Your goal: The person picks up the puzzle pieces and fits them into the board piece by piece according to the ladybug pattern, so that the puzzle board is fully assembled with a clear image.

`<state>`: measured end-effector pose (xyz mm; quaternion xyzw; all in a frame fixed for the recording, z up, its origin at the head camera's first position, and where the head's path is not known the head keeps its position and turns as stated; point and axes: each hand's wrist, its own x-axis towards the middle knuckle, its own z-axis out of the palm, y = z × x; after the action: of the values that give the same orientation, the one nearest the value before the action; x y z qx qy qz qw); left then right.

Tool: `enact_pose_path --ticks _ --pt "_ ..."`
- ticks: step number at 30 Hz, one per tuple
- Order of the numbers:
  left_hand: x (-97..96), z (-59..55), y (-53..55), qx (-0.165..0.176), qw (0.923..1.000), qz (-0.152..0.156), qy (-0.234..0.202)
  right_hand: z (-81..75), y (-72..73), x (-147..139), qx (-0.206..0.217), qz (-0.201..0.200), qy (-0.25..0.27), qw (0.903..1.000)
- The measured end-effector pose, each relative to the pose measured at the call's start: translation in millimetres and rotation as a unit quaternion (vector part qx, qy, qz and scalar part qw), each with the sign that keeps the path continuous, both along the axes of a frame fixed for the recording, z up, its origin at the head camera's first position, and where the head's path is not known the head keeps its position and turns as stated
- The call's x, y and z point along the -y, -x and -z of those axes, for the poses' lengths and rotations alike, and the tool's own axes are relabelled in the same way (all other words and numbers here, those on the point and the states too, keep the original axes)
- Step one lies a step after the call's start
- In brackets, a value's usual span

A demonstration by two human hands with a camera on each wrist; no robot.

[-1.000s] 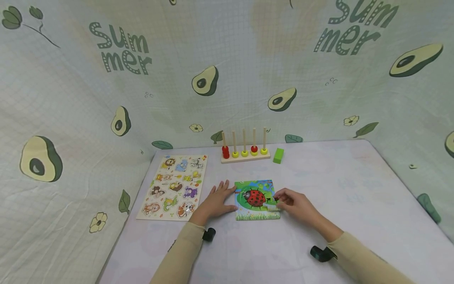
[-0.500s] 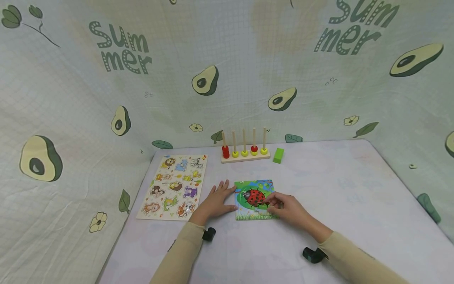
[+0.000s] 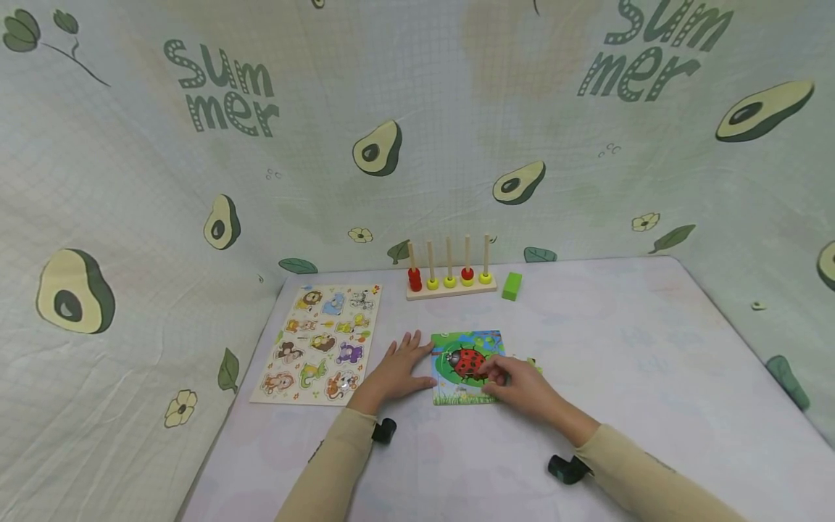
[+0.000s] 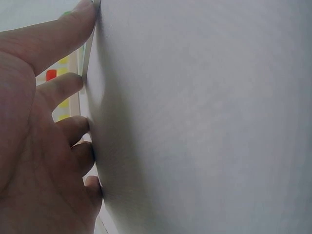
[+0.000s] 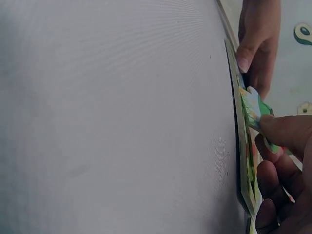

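Observation:
A square ladybug jigsaw puzzle [image 3: 450, 397] lies on the table in the head view. My left hand [image 3: 398, 370] rests at its left side with fingers spread, thumb and index finger touching the edge. In the left wrist view the fingers [image 4: 63, 36] of this hand are extended against the edge and table. My right hand [image 3: 522, 384] is over the puzzle's lower right part, hiding that corner. Between thumb and fingers it pinches a green and light-blue puzzle piece [image 5: 251, 107], tilted above the board in the right wrist view. Another puzzle piece [image 3: 535, 365] shows just behind the right hand.
An animal peg board [image 3: 326, 370] lies to the left. Behind the puzzle stands a wooden peg counter [image 3: 450, 291] with red and yellow beads, beside a green block [image 3: 512, 286]. A patterned cloth [image 3: 443, 94] hangs around the table.
My right hand has moved left over the puzzle with the puzzle piece, uncovering another piece on its right. My left hand has stayed in place.

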<state>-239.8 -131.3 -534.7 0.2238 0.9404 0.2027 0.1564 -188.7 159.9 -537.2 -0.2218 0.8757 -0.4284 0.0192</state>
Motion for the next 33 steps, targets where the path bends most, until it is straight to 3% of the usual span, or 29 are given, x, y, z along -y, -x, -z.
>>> enact_pose_path --ticks 6,22,28,33 --pt "0.3 -0.1 0.2 0.0 1.0 -0.001 -0.001 -1.5 1.0 5 -0.008 -0.014 -0.007 0.9998" --pt "0.1 -3.9 -2.0 0.002 1.0 0.0 -0.008 0.4 1.3 12 -0.027 0.011 -0.069 0.9972" --pt "-0.6 -7.0 -3.2 0.001 0.9999 0.0 -0.011 1.6 1.1 12 -0.029 0.003 -0.085 0.996" --pt "-0.7 -7.4 -3.6 0.0 1.0 0.001 -0.009 2.4 0.3 11 -0.054 -0.019 -0.098 0.9935"
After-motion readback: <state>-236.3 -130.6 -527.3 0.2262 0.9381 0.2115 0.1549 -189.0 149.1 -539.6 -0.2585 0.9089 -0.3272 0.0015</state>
